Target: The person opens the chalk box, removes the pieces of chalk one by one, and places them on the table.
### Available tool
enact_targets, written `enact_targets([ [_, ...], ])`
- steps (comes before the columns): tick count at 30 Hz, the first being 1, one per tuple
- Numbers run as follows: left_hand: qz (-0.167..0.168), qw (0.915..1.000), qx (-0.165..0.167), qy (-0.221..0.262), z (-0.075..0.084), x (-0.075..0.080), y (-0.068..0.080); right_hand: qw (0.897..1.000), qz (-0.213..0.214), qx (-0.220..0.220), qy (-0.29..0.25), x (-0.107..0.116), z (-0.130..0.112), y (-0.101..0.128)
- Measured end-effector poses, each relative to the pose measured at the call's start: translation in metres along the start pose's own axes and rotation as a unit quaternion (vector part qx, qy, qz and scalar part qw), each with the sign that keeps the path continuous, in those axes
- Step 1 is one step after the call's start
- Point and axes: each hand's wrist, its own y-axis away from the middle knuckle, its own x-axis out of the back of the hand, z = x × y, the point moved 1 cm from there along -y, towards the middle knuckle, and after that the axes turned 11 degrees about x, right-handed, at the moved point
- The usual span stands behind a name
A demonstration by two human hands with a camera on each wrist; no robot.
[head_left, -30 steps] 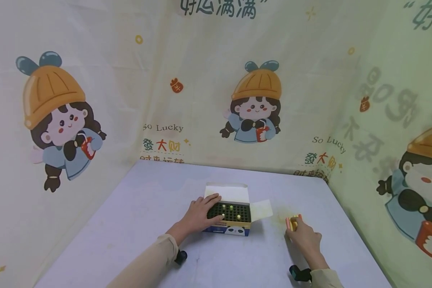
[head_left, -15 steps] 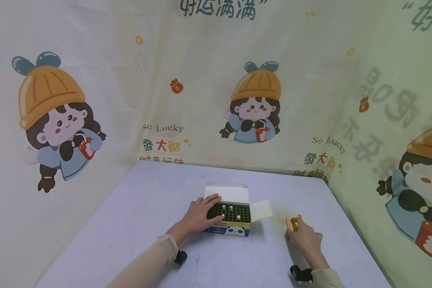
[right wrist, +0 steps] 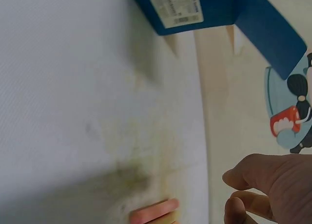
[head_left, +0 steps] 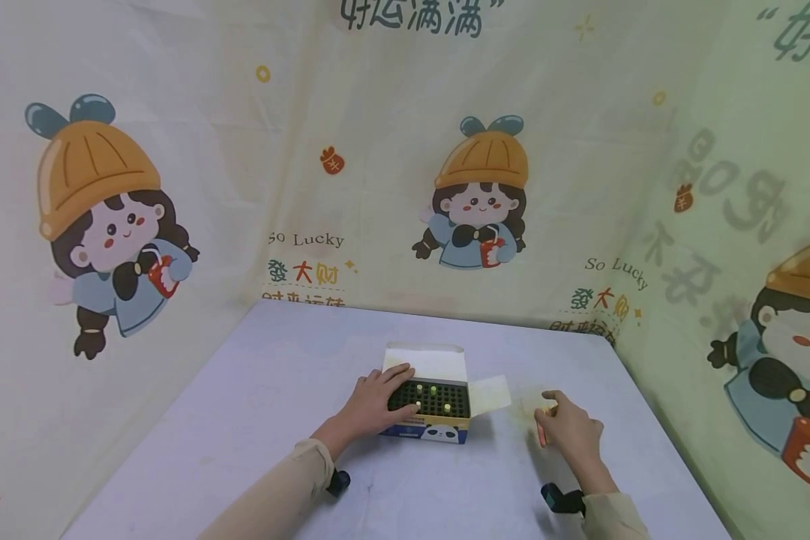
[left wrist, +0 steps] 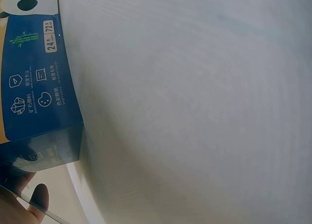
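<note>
A blue and yellow chalk box (head_left: 415, 430) with a panda on its front stands with its lid up. Its black insert (head_left: 439, 401) has rows of holes, a few holding pale yellow or green sticks. My left hand (head_left: 371, 401) holds the box's left end, thumb over the near rim and fingers across the top. Behind the box end in the left wrist view shows a fingertip (left wrist: 40, 198). My right hand (head_left: 574, 431) hovers by loose chalk, thumb and forefinger apart. A pink chalk stick (right wrist: 155, 212) lies beside a yellow one (right wrist: 166, 217) on the table, partly cut off below.
The box's white side flap (head_left: 490, 394) sticks out to the right, between box and right hand. Yellowish chalk dust (right wrist: 161, 146) marks the white table (head_left: 297, 360). A printed cloth backdrop (head_left: 378, 195) closes in the back and sides.
My right hand's forefinger has lifted and spread away from the thumb over the loose chalk; earlier the fingers were close around the sticks. My left hand and the box stay put.
</note>
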Motion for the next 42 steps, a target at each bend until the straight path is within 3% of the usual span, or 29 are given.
enact_targets([
  [13,0.005,1.0,-0.005,0.002,0.001,0.003,0.002,0.996,0.063,0.049,-0.047,0.014,-0.054,-0.013],
  [25,-0.008,0.9999,0.002,0.007,0.0,0.002,0.001,0.991,0.085,0.088,-0.053,0.001,-0.124,-0.025],
  [34,-0.006,1.0,0.005,0.001,-0.001,0.0,-0.002,0.987,0.055,0.148,-0.029,-0.022,-0.154,-0.023],
  [42,-0.005,1.0,0.0,0.005,-0.001,0.001,-0.001,0.988,0.015,0.151,-0.001,-0.049,-0.161,-0.024],
])
